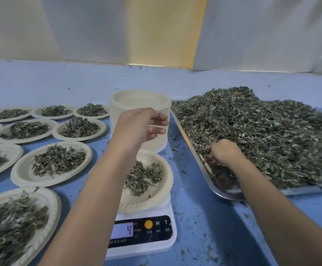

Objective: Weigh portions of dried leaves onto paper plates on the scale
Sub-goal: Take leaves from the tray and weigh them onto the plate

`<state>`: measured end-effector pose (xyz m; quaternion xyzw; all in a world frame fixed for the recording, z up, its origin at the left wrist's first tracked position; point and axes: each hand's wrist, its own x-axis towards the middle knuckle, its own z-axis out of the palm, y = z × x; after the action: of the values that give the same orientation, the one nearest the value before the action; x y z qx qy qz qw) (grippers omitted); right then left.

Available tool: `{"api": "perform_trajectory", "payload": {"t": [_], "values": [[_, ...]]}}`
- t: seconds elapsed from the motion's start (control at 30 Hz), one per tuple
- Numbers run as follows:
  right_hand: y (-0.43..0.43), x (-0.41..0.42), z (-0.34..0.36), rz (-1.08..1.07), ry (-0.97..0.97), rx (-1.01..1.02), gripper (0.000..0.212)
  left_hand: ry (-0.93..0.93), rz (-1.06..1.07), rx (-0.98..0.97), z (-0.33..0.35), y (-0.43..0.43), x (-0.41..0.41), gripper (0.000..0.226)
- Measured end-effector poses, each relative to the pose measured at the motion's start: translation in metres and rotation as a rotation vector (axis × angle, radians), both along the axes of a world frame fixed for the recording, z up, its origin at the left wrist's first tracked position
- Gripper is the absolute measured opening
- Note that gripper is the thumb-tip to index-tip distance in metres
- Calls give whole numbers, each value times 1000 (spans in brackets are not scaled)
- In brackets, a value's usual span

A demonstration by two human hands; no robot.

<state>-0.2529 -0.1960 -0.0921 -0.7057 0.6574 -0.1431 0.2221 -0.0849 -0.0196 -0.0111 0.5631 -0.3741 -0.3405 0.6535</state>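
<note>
The left hand hangs above the scale in front of the stack of empty paper plates. Its fingers are loosely curled and apart from the thumb, with nothing visible in them. The right hand is dug into the near edge of the heap of dried leaves on the metal tray, its fingers curled around a clump.

The scale's display reads "4". Beside it are a round orange button and the letters "M" and "T"; the small print under them is too fine to read.

Nine filled plates lie on the left of the blue desk, some cut off by the frame edge. The one stack stands just behind the scale. One paper plate sits on the scale with a small portion of leaves in it. The single tray lies to the right, close to the scale.
</note>
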Motion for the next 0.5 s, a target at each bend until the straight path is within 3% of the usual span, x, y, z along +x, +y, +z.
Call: {"api": "perform_trajectory", "payload": {"t": [0.23,0.37,0.43,0.5], "values": [[-18,22,-13,159,79,-59,27,-10,11,18,-3,-4,2,23],[-22,27,-14,216,-42,-370,19,36,21,15,-2,-3,5,23],[-23,27,-13,235,47,-559,16,48,24,8,-1,-3,6,23],[-26,27,-16,297,201,-571,27,47,22,5,-1,-3,5,23]]}}
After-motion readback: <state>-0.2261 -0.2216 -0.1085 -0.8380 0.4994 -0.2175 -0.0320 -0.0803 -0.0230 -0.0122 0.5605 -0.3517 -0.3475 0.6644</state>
